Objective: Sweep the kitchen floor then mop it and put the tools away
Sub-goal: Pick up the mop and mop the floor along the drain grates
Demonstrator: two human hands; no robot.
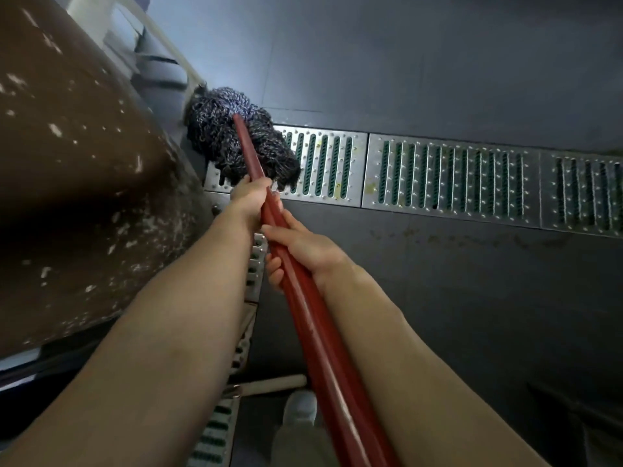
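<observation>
A mop with a long red handle (pixel 313 318) runs from the bottom centre up to a dark blue-grey string head (pixel 232 136). The head lies on the dark floor and over the left end of a metal drain grate (pixel 448 176). My left hand (pixel 249 200) grips the handle further down the pole, close to the mop head. Just behind it, my right hand (pixel 300 254) wraps round the handle from the right side. Both forearms stretch forward along the pole.
A brown, paint-flecked surface (pixel 74 183) fills the left side. Pale equipment legs (pixel 158 45) stand at the top left beside the mop head. A second grate strip (pixel 249 298) runs toward me. A pale stick (pixel 269 384) and my shoe (pixel 300 407) lie below.
</observation>
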